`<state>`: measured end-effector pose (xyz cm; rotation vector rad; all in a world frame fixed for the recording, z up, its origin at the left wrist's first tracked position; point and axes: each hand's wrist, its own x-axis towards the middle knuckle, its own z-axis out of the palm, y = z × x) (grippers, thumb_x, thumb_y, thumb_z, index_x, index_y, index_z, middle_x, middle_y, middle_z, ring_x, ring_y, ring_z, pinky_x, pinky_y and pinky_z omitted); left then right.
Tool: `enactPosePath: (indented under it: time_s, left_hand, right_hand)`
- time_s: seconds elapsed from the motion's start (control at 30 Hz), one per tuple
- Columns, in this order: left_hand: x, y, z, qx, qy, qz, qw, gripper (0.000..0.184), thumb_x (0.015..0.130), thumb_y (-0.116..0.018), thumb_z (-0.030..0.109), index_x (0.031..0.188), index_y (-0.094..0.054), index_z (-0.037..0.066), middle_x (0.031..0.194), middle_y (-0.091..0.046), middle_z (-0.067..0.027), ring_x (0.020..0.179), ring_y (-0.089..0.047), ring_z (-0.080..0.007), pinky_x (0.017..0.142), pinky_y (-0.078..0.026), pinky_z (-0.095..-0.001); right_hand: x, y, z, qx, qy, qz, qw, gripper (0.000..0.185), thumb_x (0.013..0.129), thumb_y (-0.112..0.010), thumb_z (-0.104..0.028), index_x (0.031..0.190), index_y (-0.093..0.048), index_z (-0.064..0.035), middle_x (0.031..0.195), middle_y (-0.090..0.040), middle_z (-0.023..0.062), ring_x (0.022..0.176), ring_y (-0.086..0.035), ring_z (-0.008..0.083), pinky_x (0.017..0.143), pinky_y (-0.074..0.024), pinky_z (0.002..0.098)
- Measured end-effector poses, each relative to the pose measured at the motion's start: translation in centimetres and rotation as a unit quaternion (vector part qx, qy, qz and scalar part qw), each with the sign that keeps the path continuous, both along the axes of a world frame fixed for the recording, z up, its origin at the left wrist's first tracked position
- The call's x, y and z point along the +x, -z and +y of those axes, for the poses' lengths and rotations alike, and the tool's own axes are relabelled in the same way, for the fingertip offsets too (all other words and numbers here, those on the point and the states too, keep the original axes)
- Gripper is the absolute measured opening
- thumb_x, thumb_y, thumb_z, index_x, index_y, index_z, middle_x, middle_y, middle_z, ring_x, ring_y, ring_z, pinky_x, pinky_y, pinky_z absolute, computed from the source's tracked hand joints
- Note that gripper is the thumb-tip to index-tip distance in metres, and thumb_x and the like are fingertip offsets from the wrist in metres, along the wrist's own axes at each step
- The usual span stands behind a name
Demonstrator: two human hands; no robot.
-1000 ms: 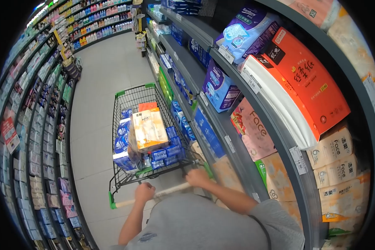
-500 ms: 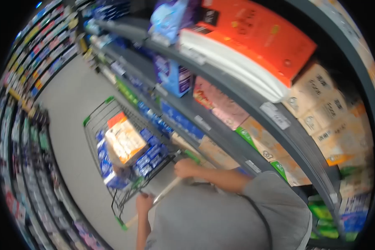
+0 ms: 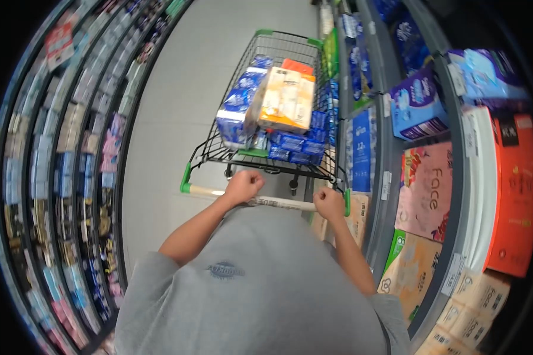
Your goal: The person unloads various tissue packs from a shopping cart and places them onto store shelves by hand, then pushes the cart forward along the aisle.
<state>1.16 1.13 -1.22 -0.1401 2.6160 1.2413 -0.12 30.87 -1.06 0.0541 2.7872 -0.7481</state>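
A shopping cart with a black wire basket and green corners stands directly in front of me. My left hand is closed at the pale cart handle, left of its middle. Near the handle's right end, my right hand is wrapped around it. Inside the basket, an orange-and-white tissue pack lies on top, with a bit of red packaging behind it. Blue plastic-wrapped packs fill the left side, and more blue packs lie beneath on the right.
Shelves of small packaged goods line the left of the aisle. At right, close to the cart, shelves hold a pink tissue pack, a red-orange pack and purple-blue packs. Grey floor runs ahead between them.
My view has swung round, so the tilted cart now appears upright ahead and the right shelves stand steeper. Both hands stay at the handle.
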Motion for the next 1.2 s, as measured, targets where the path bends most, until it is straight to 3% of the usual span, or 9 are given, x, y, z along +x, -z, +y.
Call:
enactPosePath:
  time_s: [0.13, 0.17, 0.53, 0.7, 0.8, 0.9, 1.0, 1.13, 1.2]
  left_hand:
    - [1.1, -2.5, -1.8, 0.074, -0.093, 0.015, 0.993, 0.02, 0.083, -0.068, 0.024, 0.082, -0.069, 0.003, 0.057, -0.056, -0.0078, 0.051, -0.054, -0.016, 0.051, -0.043, -0.0322]
    - [1.5, -0.5, -2.9, 0.033, -0.091, 0.078, 0.992, 0.02, 0.082, -0.068, 0.024, 0.081, -0.069, 0.004, 0.057, -0.059, -0.0088, 0.049, -0.056, -0.0191, 0.05, -0.045, -0.0342]
    - [2.4, -1.0, -7.9, -0.07, -0.095, 0.034, 0.992, 0.021, 0.086, -0.059, 0.029, 0.085, -0.067, 0.01, 0.071, -0.067, -0.0152, 0.07, -0.066, -0.0354, 0.066, -0.052, -0.0466]
    - [2.6, -1.9, -8.4, -0.05, -0.069, 0.026, 0.996, 0.019, 0.085, -0.061, 0.024, 0.086, -0.067, 0.007, 0.075, -0.067, -0.0158, 0.074, -0.066, -0.0354, 0.069, -0.051, -0.045]
    - [2.6, -1.3, -8.1, -0.06, -0.072, 0.038, 0.995, 0.019, 0.085, -0.061, 0.024, 0.084, -0.067, 0.006, 0.077, -0.068, -0.0167, 0.075, -0.066, -0.0362, 0.07, -0.052, -0.0459]
    - [1.8, -1.7, -7.7, -0.096, -0.069, -0.023, 0.993, 0.02, 0.084, -0.061, 0.025, 0.083, -0.068, 0.006, 0.078, -0.068, -0.0187, 0.076, -0.067, -0.0372, 0.07, -0.053, -0.0471]
    - [1.0, -2.0, -7.5, -0.136, -0.073, -0.089, 0.984, 0.021, 0.083, -0.059, 0.025, 0.083, -0.068, 0.006, 0.078, -0.068, -0.019, 0.076, -0.067, -0.0372, 0.071, -0.054, -0.0471]
    - [0.5, -1.8, -7.3, -0.169, -0.111, -0.129, 0.971, 0.023, 0.083, -0.058, 0.026, 0.08, -0.068, 0.006, 0.078, -0.069, -0.0188, 0.077, -0.067, -0.0368, 0.072, -0.054, -0.0465]
    - [0.3, -2.0, -6.7, -0.193, -0.116, -0.16, 0.961, 0.024, 0.083, -0.058, 0.027, 0.079, -0.068, 0.006, 0.077, -0.069, -0.0181, 0.078, -0.067, -0.0367, 0.071, -0.053, -0.0465]
  right_hand:
    - [-1.1, 1.4, 0.7, -0.064, 0.001, -0.027, 0.998, 0.025, 0.079, -0.068, -0.032, 0.075, -0.069, -0.0082, 0.072, -0.066, 0.0158, 0.07, -0.064, 0.0352, 0.063, -0.0495, 0.0434]
    - [-1.5, 3.8, 1.4, -0.121, 0.001, 0.021, 0.992, 0.023, 0.082, -0.067, -0.02, 0.069, -0.061, -0.0005, 0.061, -0.061, 0.0069, 0.055, -0.057, 0.0145, 0.056, -0.0464, 0.0307]
    - [-13.8, 2.0, -6.4, -0.31, 0.038, -0.06, 0.948, 0.022, 0.088, -0.067, -0.016, 0.073, -0.063, -0.0001, 0.066, -0.064, 0.005, 0.056, -0.058, 0.0099, 0.052, -0.0457, 0.0252]
    - [-19.0, 4.3, -8.6, -0.229, 0.073, -0.033, 0.97, 0.021, 0.085, -0.068, -0.019, 0.081, -0.067, 0.0006, 0.069, -0.067, 0.0087, 0.058, -0.062, 0.0132, 0.056, -0.0489, 0.0279]
    - [-21.5, 7.4, -6.8, -0.098, 0.039, 0.006, 0.994, 0.029, 0.078, -0.07, -0.026, 0.089, -0.068, 0.001, 0.084, -0.071, 0.0164, 0.08, -0.069, 0.0273, 0.076, -0.0524, 0.0362]
    - [-23.3, 7.0, -6.2, -0.016, -0.007, 0.053, 0.998, 0.029, 0.08, -0.073, -0.024, 0.093, -0.066, 0.0014, 0.08, -0.069, 0.0108, 0.067, -0.066, 0.0181, 0.062, -0.0521, 0.0319]
    - [-25.6, 5.2, -6.2, 0.044, -0.018, 0.04, 0.998, 0.051, 0.073, -0.077, -0.036, 0.104, -0.067, 0.0034, 0.097, -0.07, 0.0178, 0.091, -0.067, 0.0281, 0.084, -0.0509, 0.0363]
    - [-32.8, 10.9, -4.4, 0.021, -0.014, 0.01, 1.0, 0.046, 0.071, -0.078, -0.036, 0.091, -0.069, 0.0045, 0.089, -0.07, 0.0145, 0.083, -0.066, 0.0237, 0.077, -0.0509, 0.0351]
    - [-36.8, 14.2, -4.2, -0.067, -0.014, -0.084, 0.994, 0.043, 0.072, -0.077, -0.042, 0.077, -0.068, -0.0006, 0.07, -0.063, 0.0074, 0.064, -0.058, 0.0186, 0.063, -0.0474, 0.0346]
